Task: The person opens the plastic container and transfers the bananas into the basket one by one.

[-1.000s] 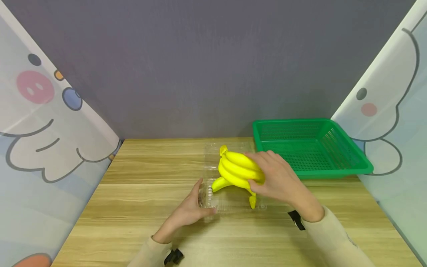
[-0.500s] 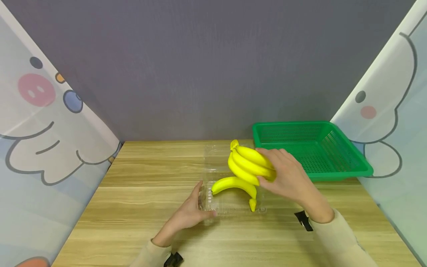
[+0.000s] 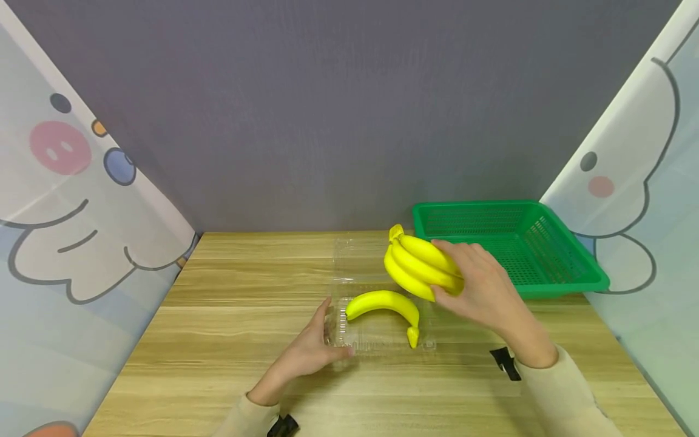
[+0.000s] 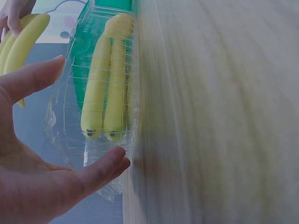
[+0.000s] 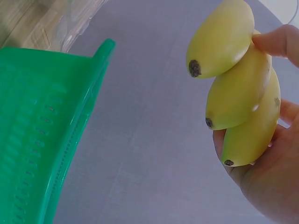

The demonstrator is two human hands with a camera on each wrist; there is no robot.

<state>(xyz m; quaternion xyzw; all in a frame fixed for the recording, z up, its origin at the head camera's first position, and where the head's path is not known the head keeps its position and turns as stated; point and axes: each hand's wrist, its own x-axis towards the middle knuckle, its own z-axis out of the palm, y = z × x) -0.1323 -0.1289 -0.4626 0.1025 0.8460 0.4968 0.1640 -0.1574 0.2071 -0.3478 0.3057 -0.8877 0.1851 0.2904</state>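
My right hand grips a bunch of yellow bananas by its lower end, stem pointing up and away to the left. Three dark tips of the bunch show in the right wrist view. Below and left of it, a curved banana lies in a clear plastic clamshell box with its lid folded back. Through the plastic, the left wrist view has two banana shapes, one above the other. My left hand rests at the box's left end, thumb and fingers spread, fingertips at its walls.
A green perforated basket stands at the back right of the wooden table, just beyond the right hand. A grey wall rises behind the table. Cartoon-printed panels border both sides.
My right hand has lifted the banana bunch away from the box, up and to the right, uncovering the curved banana there. The left hand has stayed at the box.
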